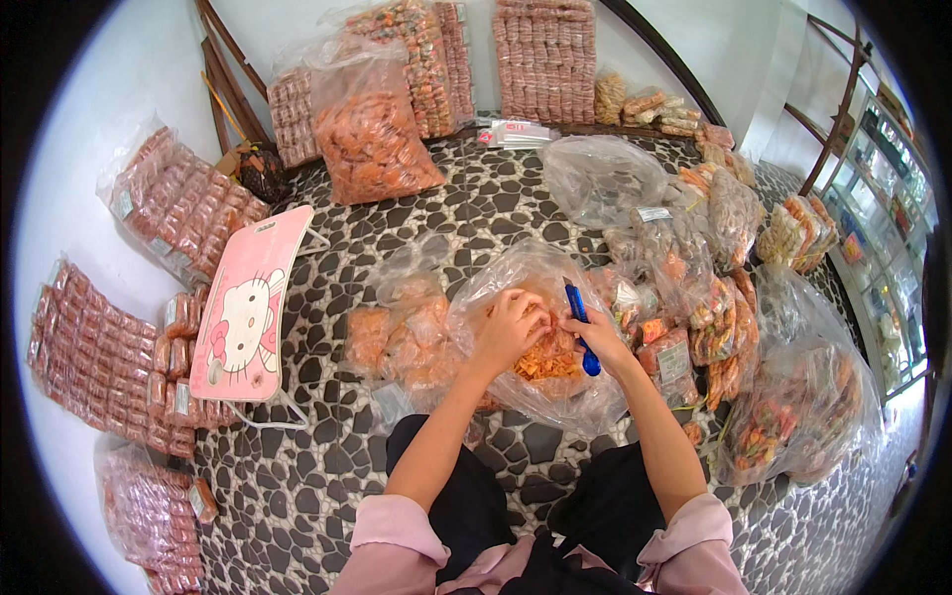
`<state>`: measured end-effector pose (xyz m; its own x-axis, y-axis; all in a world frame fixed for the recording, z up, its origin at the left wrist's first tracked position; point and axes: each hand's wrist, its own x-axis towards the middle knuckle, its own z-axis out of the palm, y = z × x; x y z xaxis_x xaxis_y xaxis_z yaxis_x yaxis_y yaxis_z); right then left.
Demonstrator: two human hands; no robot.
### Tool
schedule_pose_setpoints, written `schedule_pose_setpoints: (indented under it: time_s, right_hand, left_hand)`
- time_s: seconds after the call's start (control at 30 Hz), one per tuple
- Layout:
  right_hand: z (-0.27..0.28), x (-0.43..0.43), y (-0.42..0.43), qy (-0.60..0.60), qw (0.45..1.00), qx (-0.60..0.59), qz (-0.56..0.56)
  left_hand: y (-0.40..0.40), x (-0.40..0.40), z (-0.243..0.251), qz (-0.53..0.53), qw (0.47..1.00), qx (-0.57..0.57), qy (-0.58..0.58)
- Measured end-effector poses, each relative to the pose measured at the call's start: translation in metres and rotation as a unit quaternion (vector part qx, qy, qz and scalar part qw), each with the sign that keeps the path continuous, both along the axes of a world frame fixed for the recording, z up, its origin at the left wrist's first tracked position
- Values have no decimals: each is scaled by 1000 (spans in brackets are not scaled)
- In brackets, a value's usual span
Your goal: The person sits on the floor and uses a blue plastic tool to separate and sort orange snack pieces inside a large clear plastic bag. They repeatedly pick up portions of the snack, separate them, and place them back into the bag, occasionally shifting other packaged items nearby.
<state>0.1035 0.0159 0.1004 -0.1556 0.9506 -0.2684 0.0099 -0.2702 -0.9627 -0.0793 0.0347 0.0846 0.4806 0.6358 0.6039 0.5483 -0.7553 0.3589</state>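
Observation:
In front of me on the floor lies a large clear plastic bag [491,286], spread wide around a heap of orange snack chips [549,364]. My right hand [606,338] grips a blue utility knife [576,316], its blade end pointing away from me. Over the bag, my left hand [513,323] has its fingers bent and close to the right hand. Something thin, perhaps plastic film, seems to be between the fingertips, but they hide it. Flat clear packs of orange snacks [413,323] lie just left of the bag.
A pink folding table [245,312] stands at left, beside stacked snack packs [104,357]. Several mixed snack bags [673,253] and a big filled bag [796,416] lie at right. A tall bag of orange crackers [375,141] stands behind. A glass display case [881,238] lines the right side.

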Motion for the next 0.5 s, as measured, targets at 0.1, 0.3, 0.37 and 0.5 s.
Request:
schedule_pose_setpoints:
  time_s: [0.1,0.3,0.37,0.5]
  right_hand:
    - [-11,-3,2,-188,971,145,-9]
    - [-31,0,13,-310,922,212,-95]
    - [-35,7,18,-337,911,202,-123]
    - [-39,22,24,-327,910,207,-148]
  left_hand:
    - [-3,4,-4,9,998,51,37]
    - [-2,10,-10,-18,998,52,39]
    - [-3,9,-13,-26,999,39,26]
    - [-5,6,-14,-36,998,39,22]
